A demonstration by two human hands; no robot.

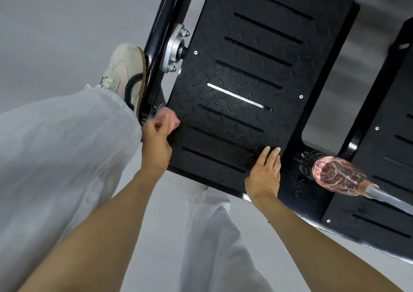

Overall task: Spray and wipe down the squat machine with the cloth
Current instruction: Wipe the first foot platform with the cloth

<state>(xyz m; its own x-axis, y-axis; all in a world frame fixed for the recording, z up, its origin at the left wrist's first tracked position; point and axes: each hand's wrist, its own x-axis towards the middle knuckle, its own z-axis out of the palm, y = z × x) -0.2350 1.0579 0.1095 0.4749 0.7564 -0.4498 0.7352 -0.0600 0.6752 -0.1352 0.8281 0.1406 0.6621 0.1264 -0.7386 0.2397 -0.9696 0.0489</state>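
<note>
**Hazards**

1. Snagging. Your left hand (157, 135) has its fingers curled round a bunched pink cloth (171, 118) and holds it at the left edge of the black tread-pattern steel footplate (245, 57). The silver bearing bracket with exposed bolts (174, 50) sits further along that same edge. A loose fold dragged past it could catch on a bolt head or nut.
2. Pinching. The bracket suggests that the footplate pivots. Your right hand (264, 173) lies flat, fingers straight, holding nothing, on the near right corner of the footplate. If you lean hard there, the plate may tip. Keep fingers out of the long slots and off the plate edges.
3. Bottle loss. The clear plastic spray bottle of pink liquid (335, 175) rests on the black frame member between this footplate and the second black footplate (391, 135), just beyond your right hand. It is blurred, so you cannot confirm whether it stands or lies. A wide wiping stroke could knock it to the grey floor (55, 23).
4. Footing. Your cream and black trainer (125, 73) is set against the black frame tube (165, 12). Overspray on the floor could make that spot slippery.

**Condition of the machine**

The footplate surface is matt black with a raised diamond tread and parallel slots; one slot shows bright. No dirt or spray film is discernible on it. Droplets or splashes appear on the frame beside the bottle. The tread and the slot edges are likely to hold residue, so plan on working the cloth along them.
</note>
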